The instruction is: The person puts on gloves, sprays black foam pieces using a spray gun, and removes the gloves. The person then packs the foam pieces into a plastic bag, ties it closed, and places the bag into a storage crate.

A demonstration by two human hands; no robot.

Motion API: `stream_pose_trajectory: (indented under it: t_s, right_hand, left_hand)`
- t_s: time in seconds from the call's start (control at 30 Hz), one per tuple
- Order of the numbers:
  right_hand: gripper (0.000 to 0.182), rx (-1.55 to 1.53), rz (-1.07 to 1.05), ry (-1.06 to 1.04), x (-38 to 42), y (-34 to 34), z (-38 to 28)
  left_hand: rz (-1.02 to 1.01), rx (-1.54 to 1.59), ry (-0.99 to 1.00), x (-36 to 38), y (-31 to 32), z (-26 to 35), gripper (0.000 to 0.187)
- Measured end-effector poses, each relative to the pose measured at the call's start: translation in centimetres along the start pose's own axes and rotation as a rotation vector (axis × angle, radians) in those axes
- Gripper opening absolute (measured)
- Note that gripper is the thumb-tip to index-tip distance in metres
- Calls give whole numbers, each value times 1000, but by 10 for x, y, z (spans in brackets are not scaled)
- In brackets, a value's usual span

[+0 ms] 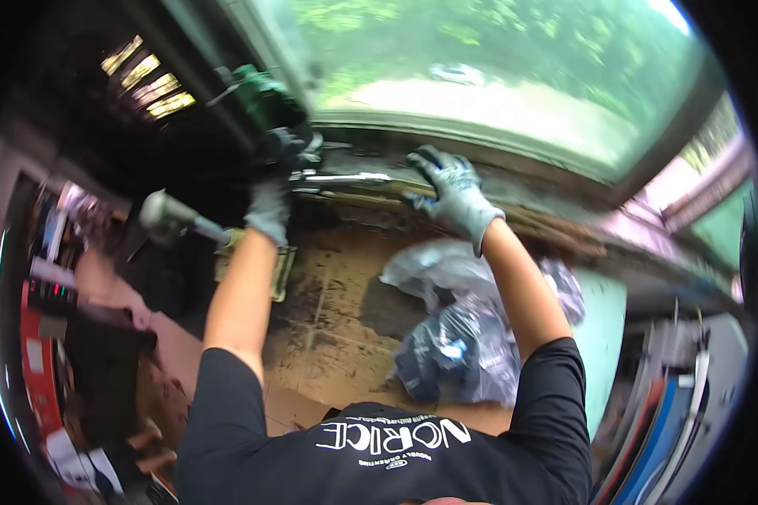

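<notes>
Shiny metal tool [358,178] runs along window ledge [518,187]; gloved left hand [269,202] is at one end (blurred, cannot tell whether it pinches anything), while gloved right hand [461,195], fingers spread, is near the other, presumably for balance.

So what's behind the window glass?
Behind the window glass are green foliage, pale ground and a pale car. Whatever lies beyond the foliage or below the lower frame is covered.

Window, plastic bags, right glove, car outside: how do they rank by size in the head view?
Largest to smallest:
1. Window
2. Plastic bags, taken together
3. Right glove
4. Car, likely looking tiny because it is farther away
</notes>
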State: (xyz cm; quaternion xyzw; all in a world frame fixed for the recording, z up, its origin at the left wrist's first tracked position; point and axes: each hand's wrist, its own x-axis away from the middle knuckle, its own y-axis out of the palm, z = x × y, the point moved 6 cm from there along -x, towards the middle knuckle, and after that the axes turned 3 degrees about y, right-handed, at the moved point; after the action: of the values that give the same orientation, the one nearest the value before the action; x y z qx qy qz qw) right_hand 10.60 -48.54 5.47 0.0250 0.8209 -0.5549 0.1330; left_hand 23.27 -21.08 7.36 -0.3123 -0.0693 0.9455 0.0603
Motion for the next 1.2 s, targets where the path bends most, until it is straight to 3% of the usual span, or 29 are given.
stream_pose_trajectory:
  t_s: [0.03,0.13,0.27,0.37,0.4,0.43,0.5,0.63,0.77,0.87,0.9,0.93,0.97,1.0,1.03,1.07,1.13,1.2]
  right_hand:
    - [61,-26,18,-144,-18,10,-28]
    - [51,-327,-223,-138,-62,28,-74]
    - [49,-214,-53,-271,-114,34,-88]
    - [48,39,137,-347,-152,34,-97]
    - [46,34,246,-426,-164,37,-96]
    - [47,63,287,-431,-172,38,-98]
    - [55,127,211,-370,-192,52,-90]
    - [53,196,232,-430,-210,66,-83]
    - [44,318,154,-430,-221,83,-74]
    - [44,172,20,-312,-232,90,-69]
    - [42,134,-35,-258,-235,92,-65]
    - [40,-191,-250,-66,-244,110,-53]
    - [40,-115,-241,-49,-243,113,-46]
    - [41,-39,-230,-37,-235,97,-60]
    - [41,35,-218,-27,-229,88,-68]
    - [40,-44,34,-225,-223,91,-65]
    - [44,-190,268,-230,-191,59,-86]
    - [46,-438,392,-259,-149,58,-101]
  left_hand:
    - [42,-14,0,-3,-1,-6,26]
    - [129,-10,-23,-17,3,-5,38]
    - [115,-83,71,-50,-22,-3,38]
    - [35,177,54,-65,-36,25,32]
    - [171,70,-33,-63,-48,15,36]
    - [204,118,14,-59,-51,13,39]
    - [267,212,107,-49,-61,6,43]
    - [155,-218,295,-48,-66,-13,46]
    - [94,-425,318,-49,-62,-24,45]
    - [7,-257,-6,-46,-52,-35,43]
    - [18,-236,42,-48,-50,-41,43]
    - [27,-215,90,-54,-49,-48,43]
    - [38,-193,140,-55,-47,-53,42]
    - [53,9,-99,-49,-46,-48,42]
    - [86,214,-179,-40,-45,-52,43]
    - [123,417,-258,-29,-44,-61,45]
    - [124,680,-352,4,-41,-74,52]
    - [12,813,-264,53,-27,-48,55]
